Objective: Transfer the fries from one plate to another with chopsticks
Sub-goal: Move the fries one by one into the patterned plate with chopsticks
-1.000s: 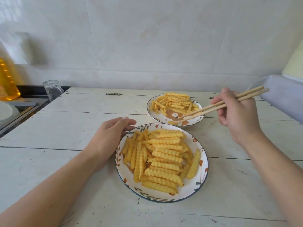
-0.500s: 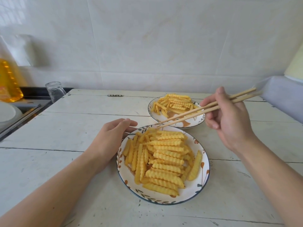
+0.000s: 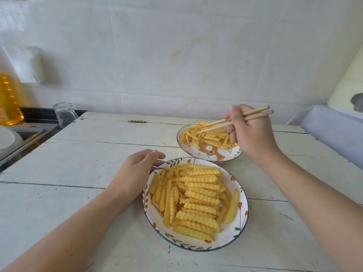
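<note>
No text, label, brand, number or sign can be read anywhere in the head view.

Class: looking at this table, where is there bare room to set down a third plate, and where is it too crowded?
Free: the white table left of the left hand, between the glass and the near edge; also the strip right of the near plate. Crowded: the gap between the near plate and far plate, where the right hand works the chopsticks.
</note>
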Demonstrator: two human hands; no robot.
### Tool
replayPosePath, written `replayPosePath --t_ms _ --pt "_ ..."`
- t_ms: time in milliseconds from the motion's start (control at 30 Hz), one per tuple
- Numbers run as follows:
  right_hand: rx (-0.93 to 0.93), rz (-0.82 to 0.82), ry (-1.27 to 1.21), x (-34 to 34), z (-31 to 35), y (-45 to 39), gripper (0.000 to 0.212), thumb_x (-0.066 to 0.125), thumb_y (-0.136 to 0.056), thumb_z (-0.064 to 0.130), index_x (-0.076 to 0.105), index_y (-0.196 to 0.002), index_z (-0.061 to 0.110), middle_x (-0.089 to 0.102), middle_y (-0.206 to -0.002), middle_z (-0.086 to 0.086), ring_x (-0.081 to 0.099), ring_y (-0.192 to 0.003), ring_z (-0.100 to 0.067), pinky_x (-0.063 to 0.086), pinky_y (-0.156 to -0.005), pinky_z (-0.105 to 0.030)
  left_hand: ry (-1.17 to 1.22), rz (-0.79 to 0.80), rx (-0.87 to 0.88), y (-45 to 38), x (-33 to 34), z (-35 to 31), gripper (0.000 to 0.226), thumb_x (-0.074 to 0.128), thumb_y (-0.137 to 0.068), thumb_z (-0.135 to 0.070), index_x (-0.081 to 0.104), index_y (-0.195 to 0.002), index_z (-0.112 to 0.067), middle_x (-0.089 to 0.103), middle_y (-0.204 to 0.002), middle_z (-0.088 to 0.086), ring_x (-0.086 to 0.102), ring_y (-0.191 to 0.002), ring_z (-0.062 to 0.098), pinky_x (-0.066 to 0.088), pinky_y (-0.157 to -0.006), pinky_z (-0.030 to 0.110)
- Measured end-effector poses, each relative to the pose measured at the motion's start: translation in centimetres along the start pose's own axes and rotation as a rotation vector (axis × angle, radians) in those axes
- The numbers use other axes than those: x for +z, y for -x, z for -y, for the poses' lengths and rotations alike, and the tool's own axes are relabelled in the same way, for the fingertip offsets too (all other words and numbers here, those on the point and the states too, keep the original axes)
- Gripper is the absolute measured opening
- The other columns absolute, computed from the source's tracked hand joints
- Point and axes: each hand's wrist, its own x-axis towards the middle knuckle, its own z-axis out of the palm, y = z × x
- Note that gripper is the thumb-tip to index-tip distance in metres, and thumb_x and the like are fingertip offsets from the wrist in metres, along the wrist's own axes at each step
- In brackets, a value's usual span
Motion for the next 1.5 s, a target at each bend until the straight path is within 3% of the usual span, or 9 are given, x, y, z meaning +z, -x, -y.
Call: replayPosePath --t_ms 67,233,467,567,700,967,1133,1333,1500 --pt "-0.023 0.034 0.060 1.5 -0.2 -0.5 0.037 0.048 -0.105 0.033 0.067 -0.081 0.013 0.056 -0.056 -0.011 0.053 -0.042 -0.020 0.045 -0.045 -0.037 0.003 0.006 0.002 0.0 -0.1 0.0 0.034 0.047 -0.108 -0.038 0.077 -0.102 -0.025 0.079 -0.103 0.000 0.076 -0.099 0.022 0.058 -0.097 0.052" --pt "-0.050 0.079 0.154 3.0 -1.6 -0.2 0.046 0.042 -0.100 0.048 0.063 -0.078 0.014 0.057 -0.054 0.010 0.051 -0.047 -0.017 0.049 -0.055 -0.043 0.000 0.012 0.002 -0.1 -0.2 0.1 0.033 0.049 -0.106 -0.039 0.079 -0.099 -0.029 0.079 -0.104 -0.002 0.075 -0.100 0.022 0.058 -0.097 0.052" --pt "0.204 -0.248 -0.521 -1.6 1.0 1.2 0.059 0.038 -0.107 0.044 0.063 -0.062 0.015 0.048 -0.049 -0.002 0.038 -0.035 -0.017 0.028 -0.040 -0.022 0.001 0.005 0.000 -0.1 -0.1 0.0 0.035 0.045 -0.109 -0.036 0.076 -0.107 -0.019 0.080 -0.099 -0.001 0.077 -0.094 0.022 0.060 -0.094 0.050" --pt "0.304 -0.056 -0.757 -2.9 2.0 2.7 0.060 0.040 -0.103 0.049 0.062 -0.059 0.016 0.042 -0.050 -0.007 0.031 -0.034 -0.015 0.024 -0.043 -0.019 0.021 -0.002 -0.011 -0.1 -0.2 0.0 0.039 0.044 -0.109 -0.040 0.076 -0.108 -0.018 0.080 -0.101 0.004 0.076 -0.097 0.026 0.058 -0.097 0.052" --pt "0.210 0.250 -0.732 -2.2 3.1 4.2 0.054 0.041 -0.097 0.046 0.066 -0.061 0.014 0.039 -0.056 -0.013 0.033 -0.041 -0.017 0.023 -0.039 -0.017 0.048 -0.019 -0.024 0.0 -0.2 -0.1 0.044 0.042 -0.109 -0.043 0.077 -0.108 -0.016 0.080 -0.102 0.007 0.076 -0.098 0.029 0.056 -0.099 0.054" --pt "0.096 0.417 -0.680 -0.4 3.9 5.5 0.049 0.045 -0.090 0.054 0.065 -0.066 0.016 0.046 -0.059 -0.003 0.038 -0.050 -0.013 0.029 -0.044 -0.017 0.060 -0.017 -0.035 0.2 -0.2 -0.2 0.047 0.041 -0.110 -0.044 0.075 -0.107 -0.014 0.080 -0.102 0.008 0.076 -0.099 0.032 0.055 -0.101 0.056" --pt "0.057 0.308 -0.713 -0.8 3.9 5.1 0.043 0.045 -0.094 0.045 0.066 -0.067 0.019 0.042 -0.056 -0.002 0.033 -0.048 -0.011 0.024 -0.043 -0.017 0.057 -0.018 -0.034 0.3 -0.2 -0.2 0.047 0.041 -0.110 -0.045 0.075 -0.107 -0.013 0.080 -0.101 0.009 0.075 -0.100 0.033 0.055 -0.100 0.056" --pt "0.142 -0.219 -0.419 -2.4 0.6 2.8 0.040 0.047 -0.106 0.033 0.065 -0.074 0.016 0.052 -0.060 -0.004 0.040 -0.040 -0.016 0.030 -0.041 -0.020 0.067 -0.014 -0.027 0.0 -0.1 0.0 0.047 0.042 -0.110 -0.045 0.076 -0.108 -0.013 0.080 -0.100 0.007 0.076 -0.099 0.030 0.056 -0.099 0.054" --pt "0.149 -0.174 -0.181 -0.6 -2.2 3.1 0.036 0.050 -0.105 0.030 0.066 -0.077 0.015 0.052 -0.058 -0.005 0.048 -0.039 -0.017 0.039 -0.041 -0.023 0.053 -0.015 -0.011 0.0 -0.1 0.2 0.047 0.041 -0.110 -0.044 0.076 -0.107 -0.014 0.080 -0.099 0.006 0.077 -0.097 0.028 0.057 -0.098 0.051"
